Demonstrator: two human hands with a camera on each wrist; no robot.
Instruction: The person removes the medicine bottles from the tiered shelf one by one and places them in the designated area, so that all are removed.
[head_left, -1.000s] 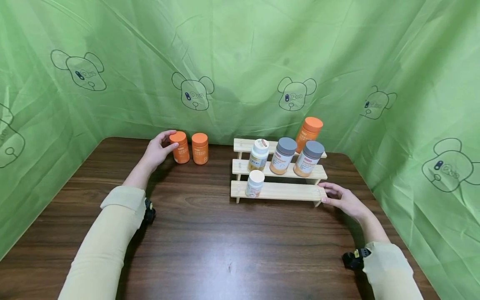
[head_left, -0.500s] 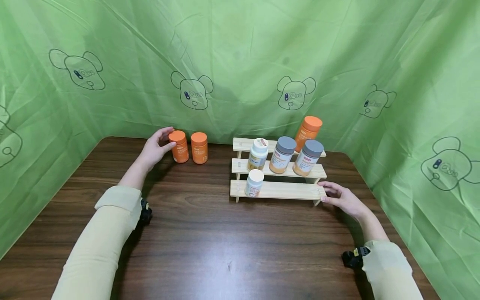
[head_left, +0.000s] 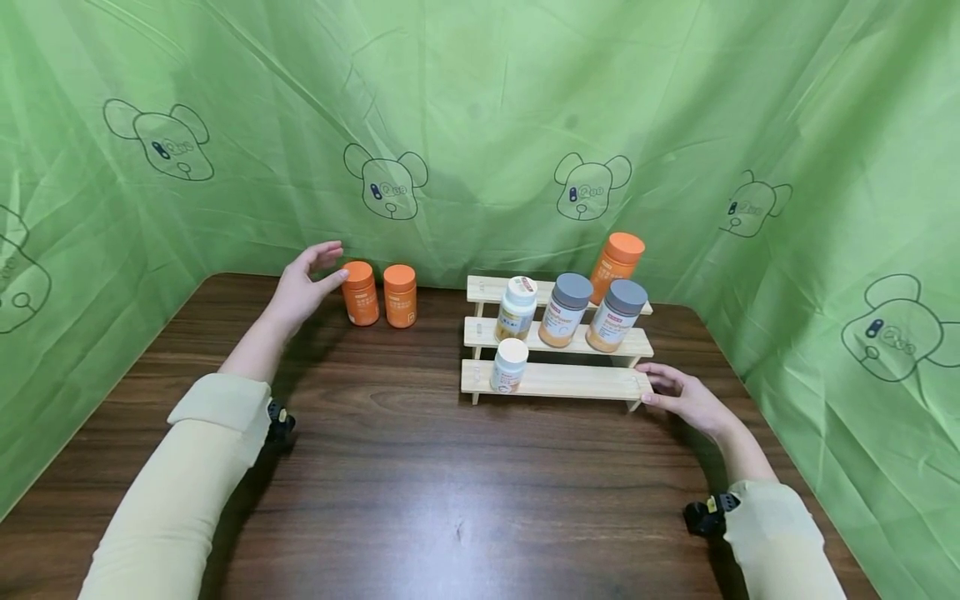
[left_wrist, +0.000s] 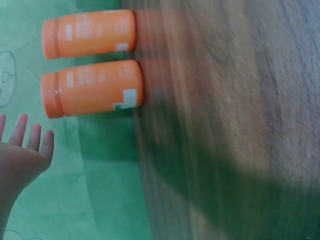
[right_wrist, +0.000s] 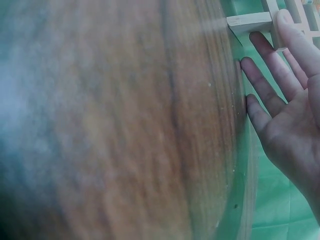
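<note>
Two orange bottles with orange lids stand upright side by side on the table at the back left: the left bottle [head_left: 362,294] and the right bottle [head_left: 401,297]. My left hand [head_left: 302,287] is just left of them, fingers spread and holding nothing; the left wrist view shows a gap between the fingers [left_wrist: 34,137] and the nearer bottle [left_wrist: 97,89]. On the right is a three-step wooden display rack [head_left: 581,382]. My right hand [head_left: 692,402] holds the right end of its lowest step, thumb at the front and fingers behind.
On the rack stand a small white bottle [head_left: 510,367] on the bottom step, a white-capped bottle [head_left: 517,310] and two grey-lidded bottles [head_left: 565,312] on the middle, and an orange bottle [head_left: 615,268] on top. A green curtain [head_left: 480,108] hangs behind the table [head_left: 420,467].
My left hand has let go of the left orange bottle and drawn back to the left, its fingers opening. The right hand and the rack have stayed in place.
</note>
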